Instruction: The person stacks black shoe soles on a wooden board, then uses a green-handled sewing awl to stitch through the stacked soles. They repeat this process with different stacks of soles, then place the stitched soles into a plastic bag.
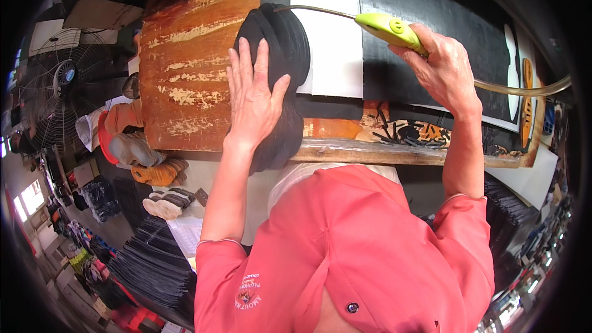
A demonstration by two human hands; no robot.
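A stack of black, sole-shaped sheets [280, 43] lies on the workbench, its near end hanging over the front edge. My left hand [254, 89] rests flat on top of the stack, fingers stretched out. To the right, my right hand [441, 65] is wrapped round the handle of a lime-green hose wand [387, 28]. From the handle a thin, bent metal tube [320, 10] runs left, and its tip meets the far end of the stack. A clear yellowish hose [524, 90] trails off to the right from behind my right hand.
The wooden workbench [191, 43] has a worn brown surface. White [336, 37] and black sheets [431, 0] cover its middle and right. Black scraps [413, 132] gather by the front rail [370, 152]. Gloves [139, 148] hang at the left edge, near a fan [65, 77].
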